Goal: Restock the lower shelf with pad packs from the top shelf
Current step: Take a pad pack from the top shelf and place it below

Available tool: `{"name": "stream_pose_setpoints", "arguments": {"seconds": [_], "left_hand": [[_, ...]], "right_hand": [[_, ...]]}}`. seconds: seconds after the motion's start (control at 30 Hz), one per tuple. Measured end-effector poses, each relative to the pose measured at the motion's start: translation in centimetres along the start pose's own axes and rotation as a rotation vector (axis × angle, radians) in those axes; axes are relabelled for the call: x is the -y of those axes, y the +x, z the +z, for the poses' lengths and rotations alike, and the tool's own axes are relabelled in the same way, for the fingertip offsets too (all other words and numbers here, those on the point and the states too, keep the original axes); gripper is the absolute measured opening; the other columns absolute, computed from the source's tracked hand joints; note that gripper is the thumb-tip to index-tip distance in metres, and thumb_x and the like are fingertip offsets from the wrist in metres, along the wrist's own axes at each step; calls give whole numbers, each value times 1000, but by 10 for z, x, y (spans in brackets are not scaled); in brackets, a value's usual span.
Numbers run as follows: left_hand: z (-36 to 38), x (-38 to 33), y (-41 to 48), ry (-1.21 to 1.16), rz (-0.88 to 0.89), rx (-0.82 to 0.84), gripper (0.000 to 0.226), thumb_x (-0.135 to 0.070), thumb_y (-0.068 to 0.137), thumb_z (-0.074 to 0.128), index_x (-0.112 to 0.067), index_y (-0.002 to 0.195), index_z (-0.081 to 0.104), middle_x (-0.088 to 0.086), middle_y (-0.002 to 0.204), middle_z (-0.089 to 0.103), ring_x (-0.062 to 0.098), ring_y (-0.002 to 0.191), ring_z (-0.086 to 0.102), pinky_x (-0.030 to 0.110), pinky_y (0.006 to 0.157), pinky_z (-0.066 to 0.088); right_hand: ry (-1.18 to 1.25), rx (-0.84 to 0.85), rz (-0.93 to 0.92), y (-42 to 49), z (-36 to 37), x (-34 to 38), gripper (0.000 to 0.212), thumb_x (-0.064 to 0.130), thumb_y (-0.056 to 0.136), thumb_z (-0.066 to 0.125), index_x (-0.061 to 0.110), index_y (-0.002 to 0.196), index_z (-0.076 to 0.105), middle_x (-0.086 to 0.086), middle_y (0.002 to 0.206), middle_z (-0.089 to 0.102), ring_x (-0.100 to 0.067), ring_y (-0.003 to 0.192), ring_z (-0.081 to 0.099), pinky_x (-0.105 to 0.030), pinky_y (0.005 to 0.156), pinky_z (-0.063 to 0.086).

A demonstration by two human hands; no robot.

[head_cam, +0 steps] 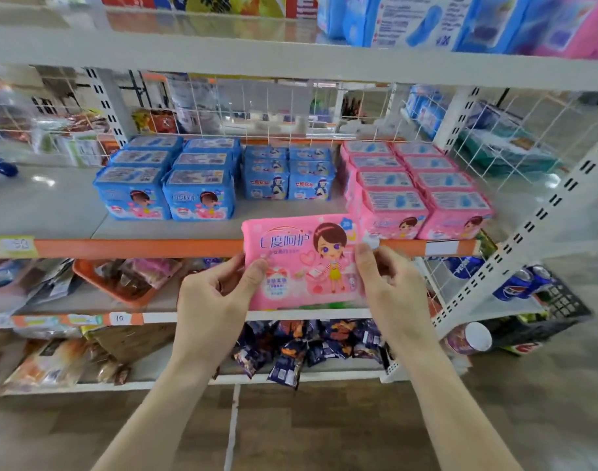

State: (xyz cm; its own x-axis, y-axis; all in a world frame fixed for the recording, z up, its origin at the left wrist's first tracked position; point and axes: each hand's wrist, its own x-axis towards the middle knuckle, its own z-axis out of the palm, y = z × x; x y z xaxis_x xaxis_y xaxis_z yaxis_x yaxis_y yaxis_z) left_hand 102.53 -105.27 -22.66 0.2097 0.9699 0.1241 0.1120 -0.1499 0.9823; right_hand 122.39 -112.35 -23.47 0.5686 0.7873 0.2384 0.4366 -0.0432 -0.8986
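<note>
Two-handed, holds pink pad pack (302, 258) face-out just before the lower shelf (137, 248) edge, left hand (216, 294) and right hand (392, 283) each in a pinching grip on one end, seemingly to square it with the pink rows (423, 188).

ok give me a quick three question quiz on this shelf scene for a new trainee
1. Multiple choice: the pad pack gripped by the left hand and the right hand is A) blue B) pink C) green.
2. True or false: the pack is held in front of the shelf's orange edge.
3. Fill in: on that shelf, the stacked pink packs sit to the ___ of the blue packs.

Key: 1 B; 2 true; 3 right.
</note>
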Motion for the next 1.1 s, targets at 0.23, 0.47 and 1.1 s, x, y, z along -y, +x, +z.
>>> {"name": "stream_pose_setpoints", "arguments": {"seconds": [0.23, 0.47, 1.1], "left_hand": [[76, -20, 12, 0, 39, 32, 12, -30, 89, 70, -31, 99, 74, -17, 80, 76, -4, 70, 67, 14, 60, 52], [136, -37, 15, -41, 75, 14, 15, -35, 85, 67, -31, 98, 73, -20, 70, 73, -5, 52, 60, 9, 48, 45], [206, -26, 41, 116, 14, 19, 23, -33, 83, 77, -27, 105, 73, -19, 86, 76, -5, 80, 69, 9, 70, 49]], "right_hand": [[-22, -15, 13, 40, -69, -19, 49, 57, 95, 50, 15, 78, 67, 2, 74, 69, -14, 71, 64, -35, 68, 50], [-12, 2, -9, 74, -119, -38, 50, 54, 95, 55, 10, 73, 66, -2, 66, 68, -18, 62, 64, -47, 68, 54], [-52, 159, 55, 119, -143, -91, 40, 58, 77, 73, 26, 100, 67, 9, 97, 69, -3, 88, 64, -11, 73, 46]]}}
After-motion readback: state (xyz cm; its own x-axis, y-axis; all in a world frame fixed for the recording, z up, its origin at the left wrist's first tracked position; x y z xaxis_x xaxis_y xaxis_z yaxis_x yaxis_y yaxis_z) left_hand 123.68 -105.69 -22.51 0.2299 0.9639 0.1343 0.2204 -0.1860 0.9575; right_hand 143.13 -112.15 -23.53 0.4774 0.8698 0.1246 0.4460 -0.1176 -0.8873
